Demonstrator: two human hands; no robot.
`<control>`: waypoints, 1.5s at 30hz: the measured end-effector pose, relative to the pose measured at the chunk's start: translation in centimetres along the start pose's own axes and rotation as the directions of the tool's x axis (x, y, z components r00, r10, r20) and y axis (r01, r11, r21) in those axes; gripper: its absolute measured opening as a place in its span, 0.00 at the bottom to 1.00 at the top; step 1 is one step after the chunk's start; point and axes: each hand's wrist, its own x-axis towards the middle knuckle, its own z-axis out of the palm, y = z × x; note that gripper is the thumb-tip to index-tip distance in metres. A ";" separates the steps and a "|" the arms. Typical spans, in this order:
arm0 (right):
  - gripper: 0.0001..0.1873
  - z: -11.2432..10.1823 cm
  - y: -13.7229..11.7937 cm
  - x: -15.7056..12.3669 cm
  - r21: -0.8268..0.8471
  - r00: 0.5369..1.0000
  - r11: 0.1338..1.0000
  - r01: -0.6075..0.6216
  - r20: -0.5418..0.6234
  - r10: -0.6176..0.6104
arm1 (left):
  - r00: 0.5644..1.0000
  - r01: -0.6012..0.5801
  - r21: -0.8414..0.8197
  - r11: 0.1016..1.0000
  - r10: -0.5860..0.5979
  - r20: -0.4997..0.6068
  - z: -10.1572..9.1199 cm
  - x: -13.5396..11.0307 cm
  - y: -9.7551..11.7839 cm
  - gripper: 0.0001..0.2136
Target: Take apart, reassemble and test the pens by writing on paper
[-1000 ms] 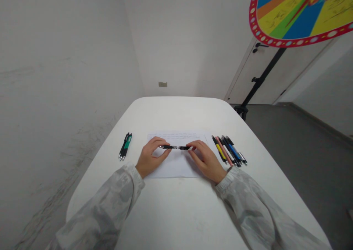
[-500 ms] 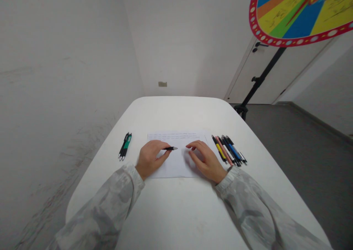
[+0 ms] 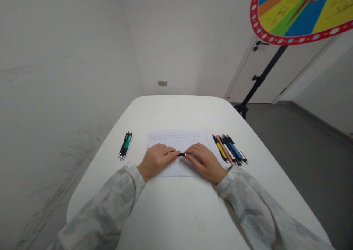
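A black pen [image 3: 182,154] lies level between my two hands, above a sheet of paper [image 3: 176,172] with lines of handwriting along its top. My left hand [image 3: 159,158] is closed around one end, its fingers covering most of the barrel. At the other end, the silver tip is pinched between the thumb and fingers of my right hand [image 3: 204,161]. Just right of that hand lies a row of several pens [image 3: 227,148] in yellow, pink, white, blue and black. Left of my left hand rest a few black and green pens [image 3: 126,146].
The white table [image 3: 176,110] has rounded corners and stands near the left wall [image 3: 68,77]. At the upper right a colourful prize wheel [image 3: 298,14] on a black stand [image 3: 261,77] reaches beside the table, in front of a white door [image 3: 278,77].
My left hand has moved right and turned the pen, bringing its tip to my right hand. The right fingers, apart before, now pinch the tip.
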 end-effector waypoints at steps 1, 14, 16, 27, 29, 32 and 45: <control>0.07 0.0 0.0 0.0 -0.015 1.000 1.000 0.012 0.005 -0.012 | 1.000 -0.010 -0.004 1.000 0.010 -0.003 0.0 0.0 0.0 0.07; 0.10 0.1 0.6 -0.5 0.038 0.988 0.992 -0.116 -0.100 0.119 | 0.979 0.171 -0.087 0.981 -0.179 -0.099 0.4 -0.7 -0.5 0.06; 0.11 0.1 0.7 -0.5 0.042 0.989 0.992 -0.115 -0.087 0.119 | 0.983 0.151 -0.073 0.986 -0.158 -0.094 0.4 -0.7 -0.4 0.06; 0.13 0.1 0.8 -0.5 -0.067 0.995 0.994 -0.081 -0.070 0.077 | 0.982 0.174 -0.145 0.974 -0.183 -0.049 0.3 -0.4 -0.3 0.08; 0.12 0.1 0.7 -0.4 -0.072 0.994 0.994 -0.085 -0.080 0.079 | 0.981 0.184 -0.141 0.973 -0.190 -0.036 0.2 -0.3 -0.3 0.08; 0.11 0.2 0.8 -0.5 -0.063 0.991 0.994 -0.091 -0.101 0.084 | 0.978 0.205 -0.128 0.970 -0.209 -0.019 0.2 -0.2 -0.2 0.10; 0.08 0.1 0.3 -0.5 0.011 0.973 0.990 -0.141 -0.183 0.140 | 0.969 0.245 -0.134 0.960 -0.247 0.002 0.2 -0.3 -0.2 0.10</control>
